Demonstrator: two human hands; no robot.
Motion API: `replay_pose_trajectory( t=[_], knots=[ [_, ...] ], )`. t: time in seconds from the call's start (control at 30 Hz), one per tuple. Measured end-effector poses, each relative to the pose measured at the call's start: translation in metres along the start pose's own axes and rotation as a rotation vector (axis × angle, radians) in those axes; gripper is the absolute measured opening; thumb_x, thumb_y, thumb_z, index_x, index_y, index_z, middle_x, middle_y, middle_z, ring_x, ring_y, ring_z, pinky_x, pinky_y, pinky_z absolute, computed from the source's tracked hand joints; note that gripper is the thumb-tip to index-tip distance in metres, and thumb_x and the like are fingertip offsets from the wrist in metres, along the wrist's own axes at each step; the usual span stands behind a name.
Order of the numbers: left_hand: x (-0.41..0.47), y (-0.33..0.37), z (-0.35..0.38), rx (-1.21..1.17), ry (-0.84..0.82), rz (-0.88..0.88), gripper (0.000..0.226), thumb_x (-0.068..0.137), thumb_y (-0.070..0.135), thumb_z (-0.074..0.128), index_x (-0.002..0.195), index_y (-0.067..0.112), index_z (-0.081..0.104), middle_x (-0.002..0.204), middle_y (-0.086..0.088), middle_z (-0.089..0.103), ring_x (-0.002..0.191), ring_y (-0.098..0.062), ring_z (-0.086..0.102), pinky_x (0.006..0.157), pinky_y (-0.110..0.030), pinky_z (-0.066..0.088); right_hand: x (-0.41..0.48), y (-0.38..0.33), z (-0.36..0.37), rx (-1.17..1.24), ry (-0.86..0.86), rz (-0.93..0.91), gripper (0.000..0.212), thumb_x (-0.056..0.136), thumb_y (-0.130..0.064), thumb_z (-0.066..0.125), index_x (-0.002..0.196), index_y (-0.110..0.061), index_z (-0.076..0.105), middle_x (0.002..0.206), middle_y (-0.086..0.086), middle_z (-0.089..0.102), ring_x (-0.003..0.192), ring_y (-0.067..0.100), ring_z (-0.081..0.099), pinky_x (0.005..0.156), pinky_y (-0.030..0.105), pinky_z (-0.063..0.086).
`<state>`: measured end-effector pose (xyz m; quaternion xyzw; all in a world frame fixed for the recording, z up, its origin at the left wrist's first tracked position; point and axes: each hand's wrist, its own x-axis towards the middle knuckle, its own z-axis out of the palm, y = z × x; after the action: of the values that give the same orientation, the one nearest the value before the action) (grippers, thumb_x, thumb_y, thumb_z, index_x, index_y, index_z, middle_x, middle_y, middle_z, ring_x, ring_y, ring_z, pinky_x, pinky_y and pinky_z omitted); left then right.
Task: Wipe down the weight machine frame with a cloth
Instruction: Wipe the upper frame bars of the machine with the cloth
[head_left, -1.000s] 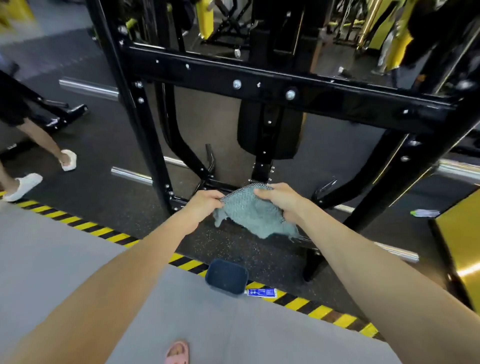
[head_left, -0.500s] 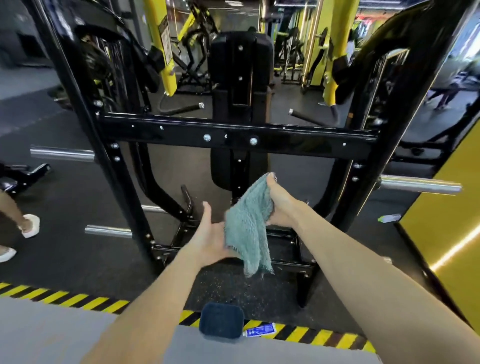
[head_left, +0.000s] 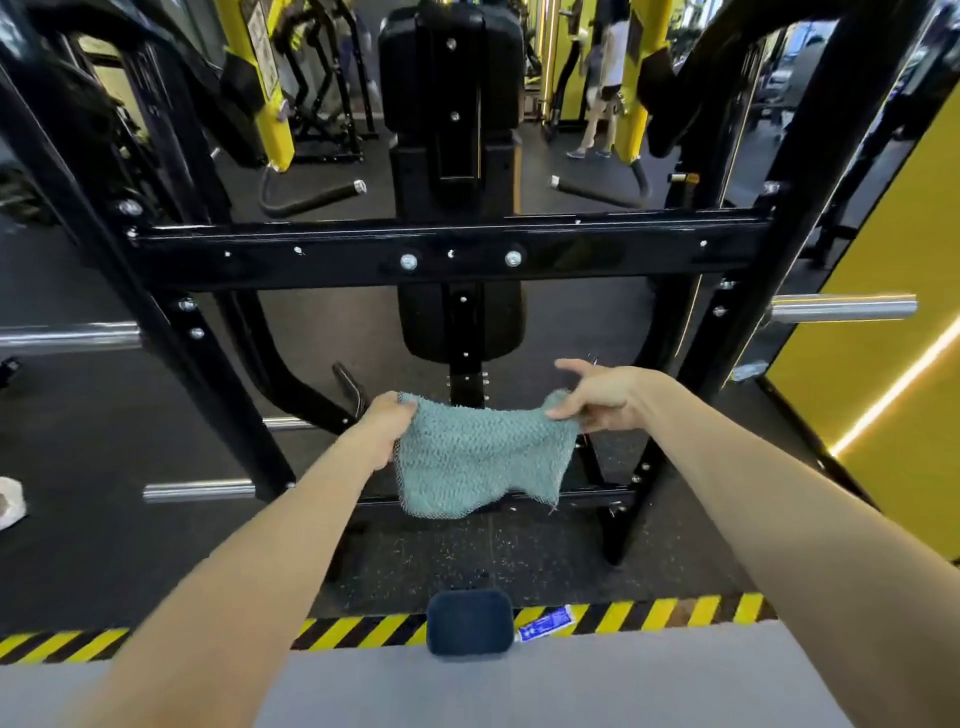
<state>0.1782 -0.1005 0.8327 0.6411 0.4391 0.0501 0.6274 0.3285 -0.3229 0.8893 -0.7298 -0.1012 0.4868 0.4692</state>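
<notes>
A teal-green knitted cloth (head_left: 480, 454) hangs spread out between my two hands, in front of the black weight machine frame (head_left: 447, 254). My left hand (head_left: 382, 428) grips the cloth's upper left corner in a fist. My right hand (head_left: 597, 397) pinches the upper right corner, its other fingers stretched forward. The cloth hangs below the frame's horizontal crossbar and touches no part of the frame. The black upright (head_left: 737, 322) at the right and the slanted upright (head_left: 171, 332) at the left flank my hands.
Chrome weight pegs (head_left: 841, 307) stick out from both sides of the frame. A black padded seat back (head_left: 452, 93) stands behind the crossbar. Yellow-black hazard tape (head_left: 649, 613) edges the rubber floor, with a dark blue pad (head_left: 470, 621) on it. A person (head_left: 602, 78) walks far behind.
The cloth was bunched in my right hand with my left palm under it; now both hands hold its top corners and have pulled it flat. The view has tilted up.
</notes>
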Motion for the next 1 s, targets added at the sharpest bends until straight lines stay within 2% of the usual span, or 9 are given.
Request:
replay_pose_trajectory(
  t=[0.13,0.23,0.33,0.43,0.6,0.73,0.83,0.93,1.0],
  knots=[
    [0.006,0.02,-0.013,0.07,-0.171,-0.088,0.06,0.083,0.015,0.073,0.13,-0.008,0.043,0.116,-0.022,0.063,0.097,-0.03,0.067,0.074,-0.04,0.058,0.004,-0.011,0.006,-0.069,0.039,-0.091,0.073,0.083,0.019,0.057,0.144,-0.018,0.04,0.09,0.014,0.064,0.096,0.023,0.063,0.091,0.033,0.05],
    [-0.002,0.042,-0.01,0.177,-0.357,-0.099,0.066,0.082,-0.01,0.064,0.14,0.003,0.036,0.13,-0.02,0.056,0.116,-0.028,0.057,0.098,-0.036,0.047,0.003,-0.017,0.007,-0.224,0.009,-0.021,0.058,0.082,0.016,0.061,0.132,-0.014,0.055,0.121,0.014,0.057,0.112,0.022,0.056,0.098,0.027,0.043],
    [0.007,0.057,-0.003,0.449,-0.371,-0.061,0.05,0.08,-0.017,0.061,0.128,-0.001,0.055,0.127,-0.015,0.056,0.129,-0.03,0.046,0.109,-0.034,0.035,0.002,-0.017,0.004,-0.572,0.067,0.049,0.049,0.076,0.009,0.073,0.117,-0.016,0.064,0.125,0.004,0.048,0.119,0.021,0.045,0.104,0.031,0.04],
    [0.012,0.068,0.015,0.685,-0.224,0.053,0.038,0.075,0.0,0.077,0.111,-0.001,0.066,0.121,-0.015,0.062,0.122,-0.033,0.052,0.105,-0.039,0.04,0.001,-0.009,-0.002,-0.813,0.303,0.022,0.038,0.075,-0.004,0.077,0.112,-0.007,0.066,0.102,0.005,0.058,0.094,0.021,0.053,0.089,0.033,0.049],
    [0.004,0.084,0.051,0.791,-0.199,0.21,0.049,0.073,0.014,0.082,0.116,-0.002,0.064,0.12,-0.012,0.063,0.116,-0.028,0.055,0.095,-0.033,0.044,-0.014,0.005,-0.034,-0.835,0.52,-0.093,0.03,0.082,-0.02,0.074,0.104,0.0,0.068,0.089,0.006,0.055,0.087,0.019,0.048,0.077,0.024,0.044],
    [-0.014,0.098,0.072,0.669,-0.353,0.219,0.015,0.075,0.005,0.078,0.086,0.006,0.067,0.1,-0.001,0.061,0.11,-0.018,0.049,0.095,-0.028,0.034,-0.044,0.012,-0.081,-0.772,0.536,-0.077,0.027,0.083,-0.028,0.075,0.081,-0.004,0.062,0.077,0.004,0.047,0.079,0.011,0.045,0.048,0.015,0.029],
    [-0.026,0.111,0.096,0.677,-0.356,0.371,0.012,0.075,0.004,0.078,0.074,0.011,0.069,0.092,-0.002,0.065,0.097,-0.014,0.054,0.091,-0.027,0.041,-0.061,0.016,-0.117,-0.718,0.579,-0.094,0.039,0.081,-0.019,0.077,0.061,-0.009,0.044,0.065,-0.001,0.041,0.062,0.008,0.039,0.044,0.015,0.029],
    [-0.047,0.127,0.131,0.681,-0.355,0.473,0.011,0.075,0.011,0.079,0.075,0.011,0.068,0.087,-0.004,0.066,0.083,-0.014,0.058,0.07,-0.024,0.046,-0.084,0.017,-0.15,-0.7,0.565,-0.134,0.041,0.08,-0.017,0.078,0.062,-0.014,0.04,0.063,-0.005,0.041,0.074,0.014,0.044,0.047,0.01,0.03],
    [-0.06,0.138,0.152,0.642,-0.369,0.455,0.012,0.077,0.014,0.078,0.077,0.012,0.066,0.093,-0.002,0.065,0.09,-0.014,0.057,0.079,-0.029,0.045,-0.101,0.02,-0.181,-0.589,0.493,-0.131,0.034,0.077,-0.013,0.079,0.065,-0.012,0.048,0.066,0.0,0.049,0.07,0.015,0.048,0.055,0.016,0.034]
  ],
)
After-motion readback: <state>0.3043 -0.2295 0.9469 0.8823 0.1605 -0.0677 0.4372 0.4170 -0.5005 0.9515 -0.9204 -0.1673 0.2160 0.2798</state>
